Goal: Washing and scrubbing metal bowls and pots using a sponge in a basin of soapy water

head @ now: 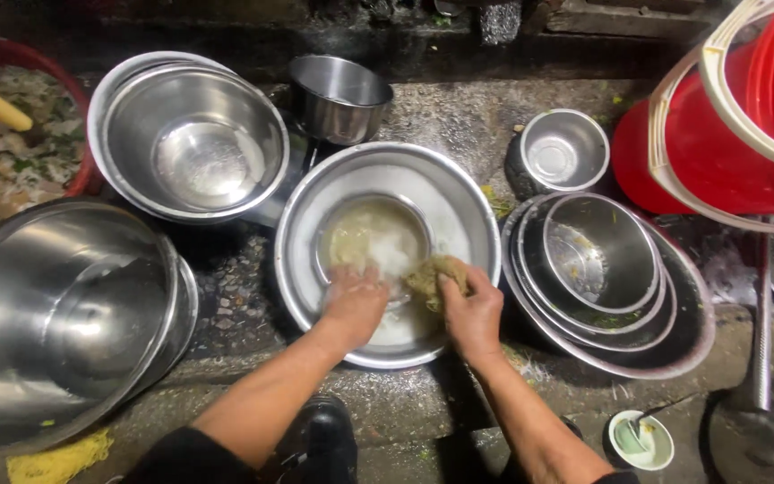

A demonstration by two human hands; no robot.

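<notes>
A wide steel basin [468, 206] holds soapy water and a smaller steel bowl [374, 235] inside it. My left hand [354, 300] grips the near rim of that smaller bowl. My right hand [472, 309] is closed on a tan fibrous scrubber [432, 273], pressed against the bowl's right edge. Both forearms reach in from the bottom of the view.
Steel bowls surround the basin: a stacked pair [192, 139] at back left, a large one [64, 314] at left, a small pot [340, 97], a small bowl [564, 148], and nested bowls [606, 278] at right. Red buckets [727, 134] stand at far right. A small cup [640, 441] sits near my right arm.
</notes>
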